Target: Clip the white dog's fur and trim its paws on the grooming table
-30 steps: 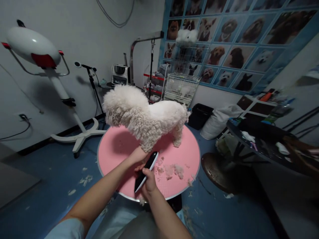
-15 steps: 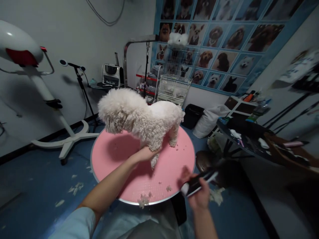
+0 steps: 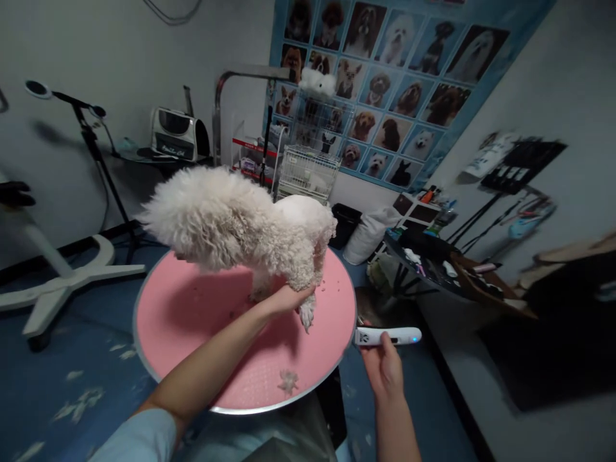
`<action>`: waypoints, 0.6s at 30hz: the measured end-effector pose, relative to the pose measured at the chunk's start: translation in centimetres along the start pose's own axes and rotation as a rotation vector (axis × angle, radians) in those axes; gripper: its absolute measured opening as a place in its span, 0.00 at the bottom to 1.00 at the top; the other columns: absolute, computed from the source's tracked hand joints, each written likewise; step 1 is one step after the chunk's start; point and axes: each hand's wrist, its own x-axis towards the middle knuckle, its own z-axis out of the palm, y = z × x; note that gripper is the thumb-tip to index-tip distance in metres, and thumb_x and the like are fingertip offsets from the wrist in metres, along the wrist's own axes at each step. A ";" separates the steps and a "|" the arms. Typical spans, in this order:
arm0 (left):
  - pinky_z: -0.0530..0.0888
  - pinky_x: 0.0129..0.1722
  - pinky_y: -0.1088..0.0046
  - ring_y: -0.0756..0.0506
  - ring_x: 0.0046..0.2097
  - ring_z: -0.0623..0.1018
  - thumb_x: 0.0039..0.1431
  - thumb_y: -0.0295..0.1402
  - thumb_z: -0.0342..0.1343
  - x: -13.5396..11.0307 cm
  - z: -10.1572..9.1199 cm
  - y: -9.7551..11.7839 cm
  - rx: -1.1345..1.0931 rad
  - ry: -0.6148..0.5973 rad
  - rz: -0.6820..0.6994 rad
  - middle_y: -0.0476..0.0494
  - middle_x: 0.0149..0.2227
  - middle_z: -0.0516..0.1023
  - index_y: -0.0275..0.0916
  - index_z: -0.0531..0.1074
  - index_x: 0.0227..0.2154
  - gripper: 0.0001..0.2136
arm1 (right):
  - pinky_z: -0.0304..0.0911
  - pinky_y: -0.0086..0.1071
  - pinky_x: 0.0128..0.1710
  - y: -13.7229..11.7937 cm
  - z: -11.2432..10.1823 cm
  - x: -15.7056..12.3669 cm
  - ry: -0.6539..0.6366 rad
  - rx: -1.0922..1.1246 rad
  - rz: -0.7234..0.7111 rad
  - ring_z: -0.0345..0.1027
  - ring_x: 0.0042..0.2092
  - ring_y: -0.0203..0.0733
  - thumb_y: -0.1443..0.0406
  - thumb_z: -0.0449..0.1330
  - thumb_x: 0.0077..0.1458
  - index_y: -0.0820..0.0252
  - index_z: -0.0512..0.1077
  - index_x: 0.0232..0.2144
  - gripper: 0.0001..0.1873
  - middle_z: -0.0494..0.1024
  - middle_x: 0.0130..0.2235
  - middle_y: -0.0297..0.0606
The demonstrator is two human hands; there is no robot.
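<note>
A fluffy white dog (image 3: 231,224) stands on a round pink grooming table (image 3: 192,327), head to the left. My left hand (image 3: 283,298) grips one of its legs, which is lifted off the table so the paw hangs beside the hand. My right hand (image 3: 385,369) is off the table's right edge and holds a white electric clipper (image 3: 387,335) level, its blade end pointing left toward the table rim. A small tuft of cut fur (image 3: 289,382) lies near the table's front edge.
A black side table (image 3: 433,269) with small tools stands to the right. A white wire cage (image 3: 308,173) and shelves sit behind the dog. A stand dryer's white base (image 3: 62,279) is at the left. Fur clumps litter the blue floor (image 3: 77,398).
My right hand swept the clipper from the table's middle out past its right edge. Most loose fur is gone from the table. My left hand lifted the dog's leg, and the view turned right.
</note>
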 end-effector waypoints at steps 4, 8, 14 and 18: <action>0.71 0.30 0.71 0.45 0.30 0.76 0.53 0.53 0.55 0.6 0.7 0.2 -0.016 -0.032 0.008 0.43 0.25 0.77 0.33 0.74 0.32 0.23 | 0.70 0.35 0.40 2.0 2.0 -3.0 -0.126 -0.023 -0.014 0.75 0.42 0.42 0.56 0.72 0.37 0.59 0.71 0.39 0.27 0.81 0.38 0.37; 0.70 0.27 0.71 0.47 0.26 0.74 0.52 0.54 0.56 1.1 1.5 0.1 -0.062 -0.029 -0.015 0.44 0.25 0.76 0.33 0.72 0.30 0.24 | 0.61 0.25 0.21 3.1 4.6 -5.0 -0.063 -0.051 -0.038 0.69 0.25 0.33 0.55 0.72 0.37 0.60 0.71 0.35 0.24 0.81 0.35 0.37; 0.69 0.25 0.71 0.47 0.24 0.74 0.55 0.50 0.55 1.5 2.0 -0.3 -0.018 -0.071 -0.025 0.45 0.23 0.75 0.34 0.71 0.27 0.20 | 0.59 0.22 0.19 2.9 7.0 -7.1 -0.039 -0.032 -0.210 0.63 0.21 0.26 0.59 0.71 0.39 0.59 0.68 0.41 0.27 0.80 0.39 0.38; 0.70 0.25 0.71 0.47 0.25 0.74 0.55 0.51 0.54 1.3 1.9 -0.1 -0.021 -0.091 -0.037 0.45 0.24 0.75 0.34 0.72 0.28 0.21 | 0.62 0.24 0.20 4.0 8.2 -7.9 -0.035 -0.065 -0.353 0.65 0.21 0.27 0.61 0.71 0.40 0.57 0.64 0.41 0.26 0.79 0.42 0.37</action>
